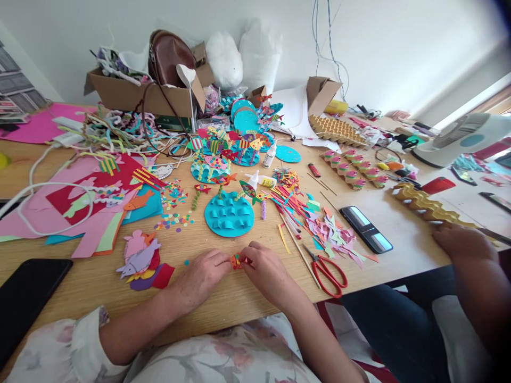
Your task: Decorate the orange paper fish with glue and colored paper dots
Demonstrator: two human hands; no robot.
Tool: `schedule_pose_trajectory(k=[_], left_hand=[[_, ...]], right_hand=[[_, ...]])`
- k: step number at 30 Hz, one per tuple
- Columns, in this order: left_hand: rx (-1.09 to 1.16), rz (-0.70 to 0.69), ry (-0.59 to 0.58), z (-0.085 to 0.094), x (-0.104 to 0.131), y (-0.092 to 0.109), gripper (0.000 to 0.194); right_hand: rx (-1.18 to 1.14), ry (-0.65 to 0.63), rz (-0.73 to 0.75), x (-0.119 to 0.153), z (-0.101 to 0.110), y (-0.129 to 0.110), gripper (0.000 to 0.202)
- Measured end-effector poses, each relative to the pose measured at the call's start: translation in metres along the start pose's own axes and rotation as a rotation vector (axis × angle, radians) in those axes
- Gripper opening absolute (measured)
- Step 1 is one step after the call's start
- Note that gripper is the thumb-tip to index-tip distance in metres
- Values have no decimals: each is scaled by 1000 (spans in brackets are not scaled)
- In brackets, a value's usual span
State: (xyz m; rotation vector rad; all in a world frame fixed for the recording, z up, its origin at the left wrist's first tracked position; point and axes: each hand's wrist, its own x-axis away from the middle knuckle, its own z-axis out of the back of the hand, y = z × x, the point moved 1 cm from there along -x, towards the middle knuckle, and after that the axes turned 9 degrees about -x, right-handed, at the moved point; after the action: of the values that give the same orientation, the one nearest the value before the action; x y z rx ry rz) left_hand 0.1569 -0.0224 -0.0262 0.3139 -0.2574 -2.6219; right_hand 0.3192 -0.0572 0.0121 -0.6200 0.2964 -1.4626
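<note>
Between my two hands is a small orange paper fish (236,261) with coloured dots, close to the table's front edge. My left hand (205,274) pinches its left end. The fingers of my right hand (265,271) are closed on its right end and hide part of it. Just beyond my hands lies a round blue paper base (229,214) covered in curled strips, with small paper fish on stems along its far rim. Left of my left hand is a pile of cut paper fish (139,258). Red-handled scissors (329,272) rest to the right of my right hand.
Glue bottles (270,155) stand behind the base. Paper strips (315,229) and an open dark case (366,229) lie to the right. Coloured paper sheets (35,213) and a black phone (32,303) are at left. Another person's hand (465,242) rests by a yellow egg tray (427,205).
</note>
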Motion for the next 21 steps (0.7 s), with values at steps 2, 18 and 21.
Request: schedule_pose_trajectory(k=[2,18,21], left_hand=[[31,5,-12,1,-1,-1,22],[76,4,-15,2,0,-1,27],[63,7,-28,2,-1,-1,25]], right_hand=[[0,-14,38,1,-4,-2,20],[172,-109,60,-5,-13,-9,22],[157,-103,52,-5,-12,-11,22]])
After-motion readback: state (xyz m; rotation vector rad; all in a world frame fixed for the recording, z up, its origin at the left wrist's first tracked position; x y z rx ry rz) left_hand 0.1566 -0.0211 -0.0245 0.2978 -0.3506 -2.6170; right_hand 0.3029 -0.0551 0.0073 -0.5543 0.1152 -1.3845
